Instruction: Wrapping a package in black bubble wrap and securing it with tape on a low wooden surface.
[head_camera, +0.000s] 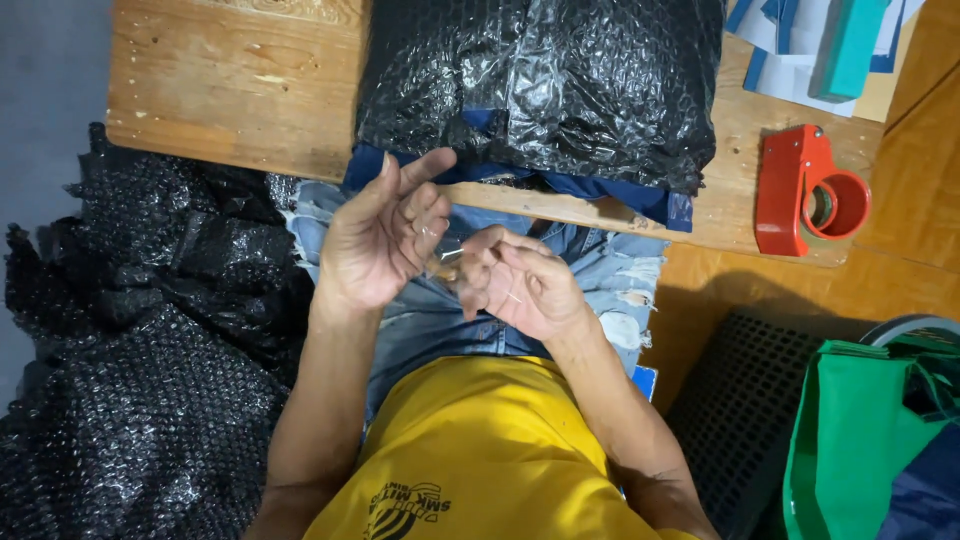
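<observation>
Worktop (230, 100): carries your black bubble-wrap parcel (540, 80), wrapped but not taped yet.
Tape dispenser (805, 190): red, lying aside.
Left hand (375, 235): fingers spread.
Right hand (525, 285): fingers pinch a clear tape strip (447, 262) between your hands.

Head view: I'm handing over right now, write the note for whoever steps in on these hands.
Left hand: raised over the lap, palm open, fingers touching a small clear strip, apparently tape, stretched between the hands.
Right hand: curled, fingers pinching the strip's other end.
Black bubble-wrapped parcel: lies on the low wooden table, blue cloth showing under its near edge.
Red tape dispenser: on the table to the right, untouched.
Loose black bubble wrap: heaped on the floor at the left.
Done: parcel wrapped. Left: the strip is not yet on the parcel.
</observation>
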